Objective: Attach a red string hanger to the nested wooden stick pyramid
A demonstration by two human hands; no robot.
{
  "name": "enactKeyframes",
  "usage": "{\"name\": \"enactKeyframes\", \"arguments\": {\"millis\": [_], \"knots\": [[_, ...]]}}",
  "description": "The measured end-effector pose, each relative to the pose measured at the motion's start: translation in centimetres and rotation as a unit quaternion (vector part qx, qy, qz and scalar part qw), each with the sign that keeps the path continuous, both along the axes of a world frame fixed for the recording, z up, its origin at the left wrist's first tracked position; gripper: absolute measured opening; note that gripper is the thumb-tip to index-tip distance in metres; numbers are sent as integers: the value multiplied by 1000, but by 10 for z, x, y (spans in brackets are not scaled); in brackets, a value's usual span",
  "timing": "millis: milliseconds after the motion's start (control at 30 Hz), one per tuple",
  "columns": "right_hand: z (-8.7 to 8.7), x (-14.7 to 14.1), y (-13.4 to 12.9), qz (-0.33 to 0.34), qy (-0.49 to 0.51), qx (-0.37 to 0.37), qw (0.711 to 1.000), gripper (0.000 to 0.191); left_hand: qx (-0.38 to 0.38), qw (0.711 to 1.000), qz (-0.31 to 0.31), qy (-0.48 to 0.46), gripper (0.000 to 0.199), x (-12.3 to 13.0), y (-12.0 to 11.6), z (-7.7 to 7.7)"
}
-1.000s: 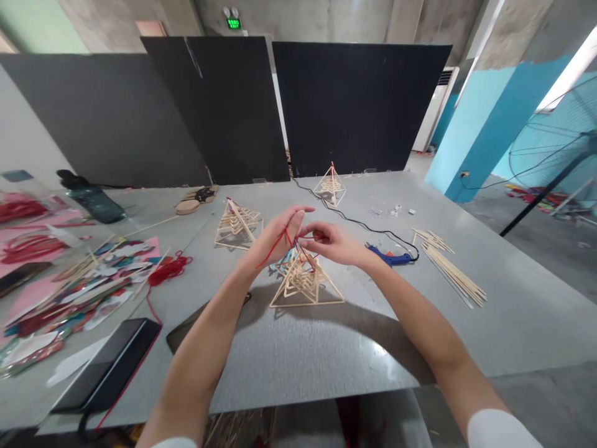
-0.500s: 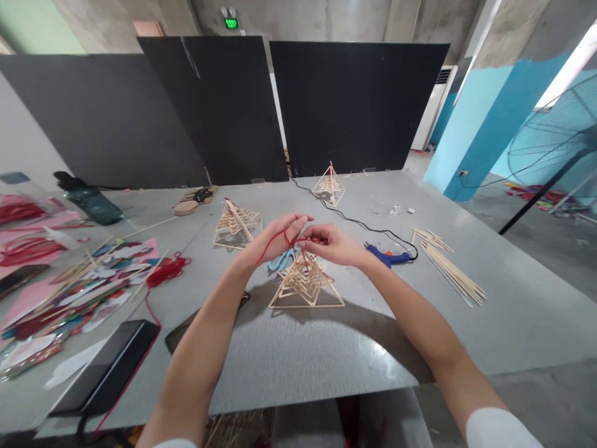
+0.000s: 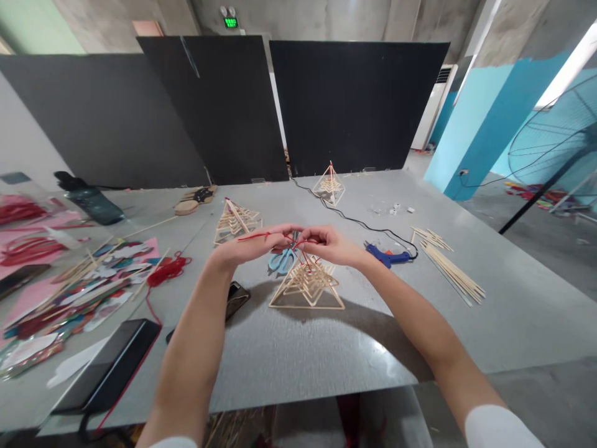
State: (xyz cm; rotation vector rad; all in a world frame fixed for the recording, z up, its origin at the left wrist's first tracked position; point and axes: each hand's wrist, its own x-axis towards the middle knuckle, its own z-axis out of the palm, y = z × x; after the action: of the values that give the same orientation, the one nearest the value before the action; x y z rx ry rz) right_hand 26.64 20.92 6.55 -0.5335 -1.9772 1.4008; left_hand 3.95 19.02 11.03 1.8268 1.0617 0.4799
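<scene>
A pyramid of thin wooden sticks (image 3: 305, 287) stands on the grey table before me, and red yarn (image 3: 254, 236) runs from its upper part into my hands. My left hand (image 3: 261, 244) pinches the yarn above the pyramid's left side, with a strand lying across the hand. Close by on the other side, my right hand (image 3: 333, 244) is closed on the yarn too, fingertips almost meeting those of the left. Light blue scissors (image 3: 282, 261) lie just behind the pyramid, their blades partly covered by my fingers.
Two more stick pyramids (image 3: 237, 223) (image 3: 330, 186) stand further back. A blue glue gun (image 3: 390, 256) with a black cable and loose sticks (image 3: 452, 274) lie right. Left are a red yarn bundle (image 3: 168, 270), a black device (image 3: 109, 364), a phone (image 3: 237, 300) and a bottle (image 3: 91, 199).
My left hand has turned flatter and its fingertips have drawn in beside the right hand's. More of the scissors and the phone now shows. The right hand has barely moved.
</scene>
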Motion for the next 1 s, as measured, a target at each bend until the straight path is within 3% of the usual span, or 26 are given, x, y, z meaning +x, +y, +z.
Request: {"name": "enactKeyframes", "arguments": {"millis": [133, 233, 300, 367, 500, 667, 867, 1000], "knots": [[-1, -2, -1, 28, 8, 8, 1000, 31, 69, 995, -42, 60, 42, -7, 1, -3], [-1, -3, -1, 24, 6, 8, 1000, 30, 228, 970, -58, 59, 52, -17, -1, -6], [0, -3, -2, 20, 7, 0, 1000, 29, 329, 941, -27, 76, 54, -20, -4, -6], [2, -3, -4, 18, 16, -15, 1000, 29, 374, 921, 18, 108, 52, -18, -7, -4], [7, -1, -7, -2, 17, -49, 999, 31, 355, 931, 49, 65, 48, -2, -10, -1], [8, -1, -7, -2, 19, -53, 998, 29, 239, 964, 108, -49, 57, 18, -9, -3], [5, -2, -6, 55, 5, -31, 998, 33, 278, 961, 14, -5, 51, 17, -7, -4], [1, -5, -5, 65, -7, -15, 998, 38, 227, 973, -32, -20, 39, 20, -7, -4]]}}
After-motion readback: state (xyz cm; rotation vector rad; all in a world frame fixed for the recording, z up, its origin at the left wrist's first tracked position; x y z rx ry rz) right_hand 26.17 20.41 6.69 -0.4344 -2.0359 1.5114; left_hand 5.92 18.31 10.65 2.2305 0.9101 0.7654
